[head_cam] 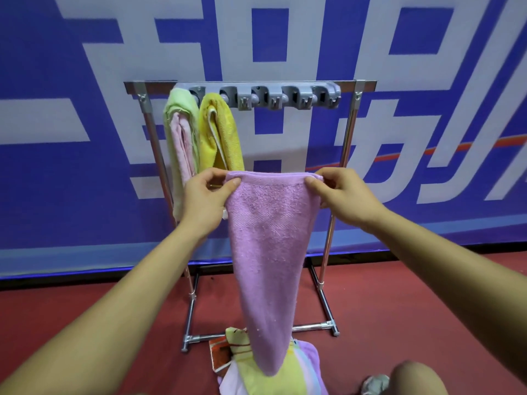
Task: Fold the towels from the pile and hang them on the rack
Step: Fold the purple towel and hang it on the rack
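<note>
1. Nearest, at 6 o'clock, the pile (299, 374) lies crumpled on the dull red floor (85, 309). It is made up of soft terry towels in yellow, lilac and white, and one with an orange print.
2. Above it at centre hangs the lilac towel (271, 252), folded long and narrow. Its nap is looped, a woven herringbone band runs near the top, and the lower end tapers over the pile.
3. The left hand (205, 195) is at the 9 o'clock end of its top edge and the right hand (342, 192) at the 3 o'clock end. The fingers (232, 183) of each pinch a corner, thumbs toward the camera.
4. Behind stands the rack (349, 138), a frame of shiny metal tubes. A grey plastic hook strip (273, 96) runs across its top bar at 12 o'clock.
5. At 11 o'clock a green towel (178, 132) with pink inside and a yellow towel (221, 132) hang folded, side by side and touching.
6. Farthest is a blue banner (57, 109) with large white characters.
</note>
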`<state>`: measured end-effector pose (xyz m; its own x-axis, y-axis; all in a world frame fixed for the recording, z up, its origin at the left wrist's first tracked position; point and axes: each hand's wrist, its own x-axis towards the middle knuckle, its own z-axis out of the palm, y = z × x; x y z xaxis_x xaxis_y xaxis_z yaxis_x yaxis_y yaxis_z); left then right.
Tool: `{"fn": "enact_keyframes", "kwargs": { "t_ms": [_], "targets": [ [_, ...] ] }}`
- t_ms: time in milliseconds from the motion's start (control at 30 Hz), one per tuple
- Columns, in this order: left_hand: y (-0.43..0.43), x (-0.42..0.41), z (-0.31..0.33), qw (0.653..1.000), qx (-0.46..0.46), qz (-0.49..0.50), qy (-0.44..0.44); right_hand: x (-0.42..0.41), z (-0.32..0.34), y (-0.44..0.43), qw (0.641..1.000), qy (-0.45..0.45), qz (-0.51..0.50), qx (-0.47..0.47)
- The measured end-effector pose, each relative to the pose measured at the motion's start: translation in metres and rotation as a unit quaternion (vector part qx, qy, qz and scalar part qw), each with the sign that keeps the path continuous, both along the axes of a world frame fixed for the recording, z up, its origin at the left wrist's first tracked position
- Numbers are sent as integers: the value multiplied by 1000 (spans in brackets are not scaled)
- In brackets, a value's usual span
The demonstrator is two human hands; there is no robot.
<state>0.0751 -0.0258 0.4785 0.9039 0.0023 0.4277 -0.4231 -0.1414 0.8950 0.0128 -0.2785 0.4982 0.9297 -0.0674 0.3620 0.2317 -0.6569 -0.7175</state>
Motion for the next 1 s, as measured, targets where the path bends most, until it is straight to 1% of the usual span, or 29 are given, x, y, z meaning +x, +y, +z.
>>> {"fn": "enact_keyframes", "kwargs": {
  "t_ms": [100, 200, 300, 433, 533, 600, 667, 767, 833, 900, 967, 1000],
  "targets": [
    [-3, 3, 0, 1000, -13, 10, 11, 5, 4, 3, 998, 29, -16, 46],
    [-9, 4, 2, 999, 1, 36, 14, 10, 4, 10, 994, 36, -75, 65],
    [-14, 2, 3, 997, -23, 51, 46, 16, 1, 20, 987, 52, -113, 100],
    [-27, -7, 6, 991, -83, 29, 96, 17, 3, 38, 974, 81, -105, 186],
    [-41, -15, 2, 986, -100, 25, 127, 12, 2, 52, 967, 81, -86, 226],
    [-52, -21, -3, 987, -99, 0, 123, 10, -3, 61, 971, 73, -77, 215],
    [-60, -32, -5, 990, -95, -3, 108, 8, -8, 68, 976, 67, -71, 195],
    [-62, -38, -7, 988, -111, -6, 110, 2, -8, 71, 965, 80, -38, 247],
    [-60, -39, -5, 987, -103, -18, 124, -4, -7, 69, 963, 93, -2, 252],
    [-59, -43, -2, 982, -108, -53, 146, -7, -11, 65, 973, 87, 14, 214],
    [-58, -47, 0, 979, -107, -88, 148, -5, -16, 62, 984, 73, -2, 162],
    [-57, -48, -1, 980, -102, -102, 139, -4, -17, 60, 986, 68, -14, 152]
  ]
}}
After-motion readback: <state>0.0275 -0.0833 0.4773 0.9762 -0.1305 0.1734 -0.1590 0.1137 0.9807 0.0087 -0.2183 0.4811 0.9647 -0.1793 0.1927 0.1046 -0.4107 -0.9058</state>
